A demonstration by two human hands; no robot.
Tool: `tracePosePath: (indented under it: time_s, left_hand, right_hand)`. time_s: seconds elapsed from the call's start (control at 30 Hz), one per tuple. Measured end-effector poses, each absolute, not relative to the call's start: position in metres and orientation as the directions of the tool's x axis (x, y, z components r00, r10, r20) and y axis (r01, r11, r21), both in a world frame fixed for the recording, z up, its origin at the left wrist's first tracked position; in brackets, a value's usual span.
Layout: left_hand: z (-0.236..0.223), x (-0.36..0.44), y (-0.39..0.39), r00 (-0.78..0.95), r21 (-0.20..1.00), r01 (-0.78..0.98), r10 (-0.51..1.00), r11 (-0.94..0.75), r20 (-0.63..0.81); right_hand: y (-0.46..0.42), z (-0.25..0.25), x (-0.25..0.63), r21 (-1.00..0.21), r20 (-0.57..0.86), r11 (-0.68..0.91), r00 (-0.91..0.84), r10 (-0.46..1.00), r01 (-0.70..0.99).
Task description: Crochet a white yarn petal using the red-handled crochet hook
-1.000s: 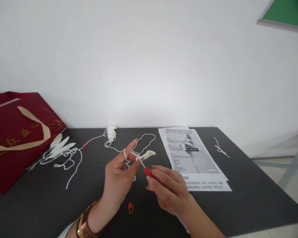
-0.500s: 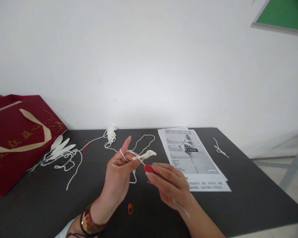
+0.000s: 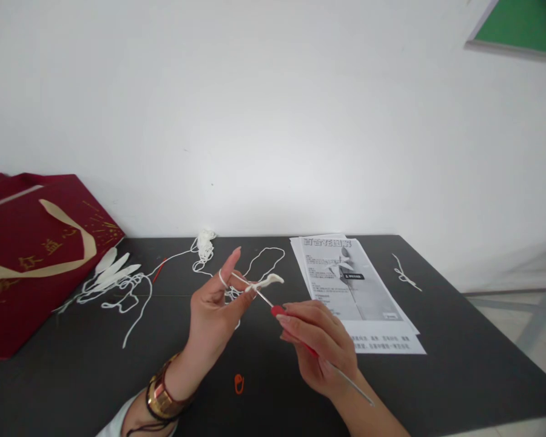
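Note:
A small white crochet piece (image 3: 271, 280) is pinched between the thumb and fingers of my left hand (image 3: 222, 303). White yarn loops round the raised index finger of that hand. My right hand (image 3: 321, 340) grips a crochet hook (image 3: 278, 311) by its red handle, the metal shaft pointing up and left. The hook's shaft meets the crochet piece at my left fingertips; its exact place in the stitches is too small to tell. Below the hands lies an orange stitch marker (image 3: 239, 383) on the black table (image 3: 273, 400).
At the left stand a dark red gift bag (image 3: 40, 291) and several white crocheted petals (image 3: 113, 270) with tangled yarn tails. A red stick-like item (image 3: 159, 270) lies near a white yarn bundle (image 3: 204, 244). Printed sheets (image 3: 359, 291) and a yarn scrap (image 3: 404, 276) are at the right.
My right hand has drawn slightly right and down with the crochet hook, baring more of its shaft and its rear end. My left hand has tilted a little, still holding the crochet piece.

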State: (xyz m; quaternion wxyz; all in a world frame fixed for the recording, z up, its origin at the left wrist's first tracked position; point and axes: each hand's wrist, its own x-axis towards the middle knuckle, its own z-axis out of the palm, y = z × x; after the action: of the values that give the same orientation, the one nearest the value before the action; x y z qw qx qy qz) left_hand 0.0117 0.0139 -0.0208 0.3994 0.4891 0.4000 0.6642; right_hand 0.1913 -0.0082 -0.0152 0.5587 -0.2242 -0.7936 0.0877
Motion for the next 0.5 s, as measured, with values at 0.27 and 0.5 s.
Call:
tracePosePath:
  time_s: [0.27, 0.5]
  left_hand:
    - [-0.016, 0.006, 0.020, -0.080, 0.969, -0.149, 0.979, -0.199, 0.188]
    - [-0.005, 0.000, 0.021, 0.136, 0.962, -0.269, 0.991, 0.050, -0.014]
  right_hand:
    - [-0.006, -0.002, 0.202, -0.572, 0.771, 0.800, -0.216, 0.599, 0.180]
    - [-0.002, -0.006, 0.212, -0.768, 0.639, 0.639, -0.105, 0.762, -0.040]
